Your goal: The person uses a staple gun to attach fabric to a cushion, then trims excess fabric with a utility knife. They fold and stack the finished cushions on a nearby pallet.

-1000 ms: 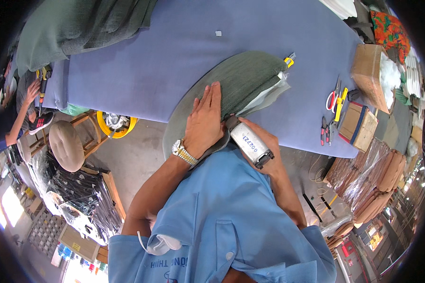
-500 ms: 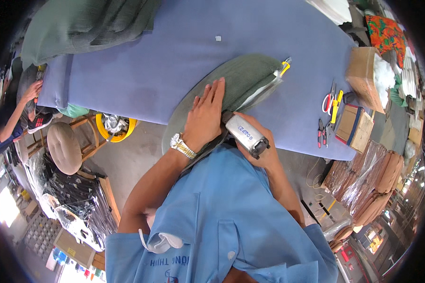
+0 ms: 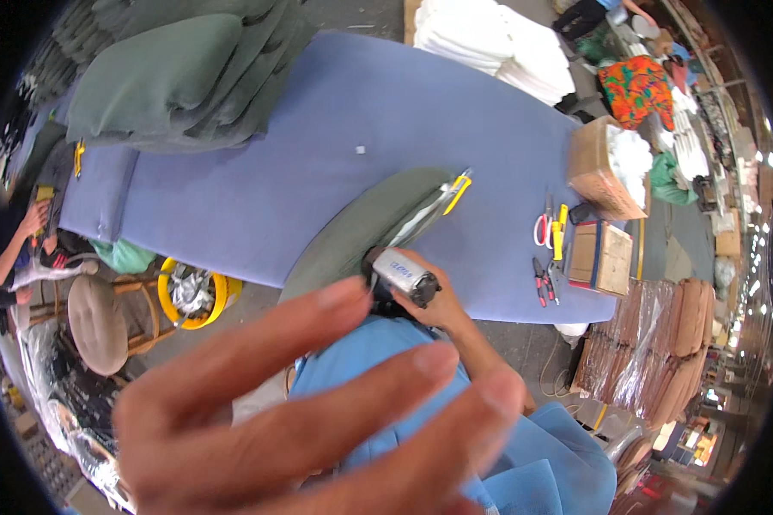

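Observation:
My left hand (image 3: 318,415) is raised close to the camera, large and blurred, its fingers spread and holding nothing. Lower down, my right hand (image 3: 439,311) is wrapped around a silver and black staple gun (image 3: 401,275). The tool's nose rests at the near edge of a dark green padded cushion (image 3: 352,225); whether it touches cannot be made out. This curved cushion leans between my body and the blue padded table (image 3: 318,129), with a pale, plastic-like strip along its right side. Beside its far tip lies a yellow utility knife (image 3: 458,192).
On the right of the table are scissors (image 3: 542,228), another yellow knife (image 3: 559,233), red-handled pliers (image 3: 540,281), a small box (image 3: 614,260) and a carton (image 3: 586,163). Green cushions (image 3: 163,81) are stacked far left. A yellow bucket (image 3: 229,302) and a co-worker's hand (image 3: 34,218) appear left.
My left hand has left the cushion and come up toward the camera with its fingers spread. My right hand still grips the staple gun. The view has shifted, showing more of the table's far side.

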Tool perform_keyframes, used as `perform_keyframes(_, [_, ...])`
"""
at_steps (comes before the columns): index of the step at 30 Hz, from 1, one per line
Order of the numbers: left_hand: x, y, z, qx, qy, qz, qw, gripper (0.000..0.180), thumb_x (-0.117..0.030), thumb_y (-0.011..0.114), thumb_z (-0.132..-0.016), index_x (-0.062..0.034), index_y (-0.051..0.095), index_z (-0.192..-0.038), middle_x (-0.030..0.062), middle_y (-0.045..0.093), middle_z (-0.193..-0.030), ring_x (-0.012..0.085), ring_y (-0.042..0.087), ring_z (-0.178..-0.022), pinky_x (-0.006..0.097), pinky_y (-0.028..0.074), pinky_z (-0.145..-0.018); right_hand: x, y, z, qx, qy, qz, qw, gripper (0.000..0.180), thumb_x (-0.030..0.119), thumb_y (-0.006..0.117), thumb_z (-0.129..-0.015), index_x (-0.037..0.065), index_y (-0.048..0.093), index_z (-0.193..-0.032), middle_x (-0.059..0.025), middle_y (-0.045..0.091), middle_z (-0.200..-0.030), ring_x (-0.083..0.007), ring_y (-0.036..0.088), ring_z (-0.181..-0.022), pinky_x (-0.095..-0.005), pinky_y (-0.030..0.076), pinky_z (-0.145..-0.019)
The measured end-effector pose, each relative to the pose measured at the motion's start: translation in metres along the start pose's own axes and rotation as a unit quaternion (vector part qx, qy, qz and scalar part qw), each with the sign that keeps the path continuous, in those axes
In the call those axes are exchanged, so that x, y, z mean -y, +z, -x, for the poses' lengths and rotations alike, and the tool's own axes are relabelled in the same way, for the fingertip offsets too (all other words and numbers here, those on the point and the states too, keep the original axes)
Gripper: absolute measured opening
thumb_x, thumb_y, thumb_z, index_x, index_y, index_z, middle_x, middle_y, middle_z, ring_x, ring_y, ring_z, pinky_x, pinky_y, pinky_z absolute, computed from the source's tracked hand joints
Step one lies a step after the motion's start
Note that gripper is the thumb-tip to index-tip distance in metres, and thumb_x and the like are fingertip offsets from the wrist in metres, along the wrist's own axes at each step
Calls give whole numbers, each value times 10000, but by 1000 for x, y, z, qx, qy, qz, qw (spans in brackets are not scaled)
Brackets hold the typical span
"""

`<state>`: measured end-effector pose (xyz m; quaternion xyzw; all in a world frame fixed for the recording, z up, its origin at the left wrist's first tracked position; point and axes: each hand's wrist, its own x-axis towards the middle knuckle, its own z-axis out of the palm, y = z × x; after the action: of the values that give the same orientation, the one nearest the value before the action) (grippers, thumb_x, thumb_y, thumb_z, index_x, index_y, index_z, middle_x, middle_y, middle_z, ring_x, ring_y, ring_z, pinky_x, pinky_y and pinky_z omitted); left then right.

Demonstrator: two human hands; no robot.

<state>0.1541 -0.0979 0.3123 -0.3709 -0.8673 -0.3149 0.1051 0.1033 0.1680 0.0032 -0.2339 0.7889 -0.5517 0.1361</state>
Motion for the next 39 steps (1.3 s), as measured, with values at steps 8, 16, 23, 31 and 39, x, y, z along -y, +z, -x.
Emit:
perform_keyframes(8, [-3,16,-16,-77,190,-142,968,835,-433,757,-903,-279,282,-1573,105,724,-1243,264,772,-878,328,673,-684,-13,3,11,-26,-12,-17,999,696,37,754,-781,107,552,-1443,-154,657,-1362,-311,667,-1224,-396,512,-1046])
perform_keyframes(16, [-26,50,-21,-134,188,-198,953,490,-290,705,-955,-196,566,-1415,94,751,-1179,230,753,-942,339,646,-769,2,-7,23,7,104,-79,991,715,75,777,-787,119,540,-1460,-151,664,-1349,-319,670,-1208,-407,515,-1041])
perform_keyframes(23, [-11,18,-18,-104,134,-3,985,379,-222,674,-973,-91,654,-1328,118,744,-1205,246,738,-1065,354,617,-866,-16,0,25,26,79,-19,996,727,71,778,-789,127,527,-1469,-160,662,-1344,-346,669,-1197,-412,519,-1035])
perform_keyframes(31, [236,214,106,36,-403,138,904,635,-449,519,-1059,-85,413,-1567,212,527,-1515,348,572,-1343,432,456,-1095,-16,0,8,23,8,36,999,723,115,772,-803,147,516,-1478,-167,682,-1300,-373,672,-1174,-427,537,-1004])
perform_keyframes(39, [229,308,144,17,-447,370,814,707,-600,299,-1083,-155,307,-1632,137,255,-1696,285,176,-1582,388,112,-1285,-15,-12,-19,10,47,-18,999,619,112,805,-783,82,629,-1375,-158,715,-1253,-266,715,-1102,-368,528,-998])
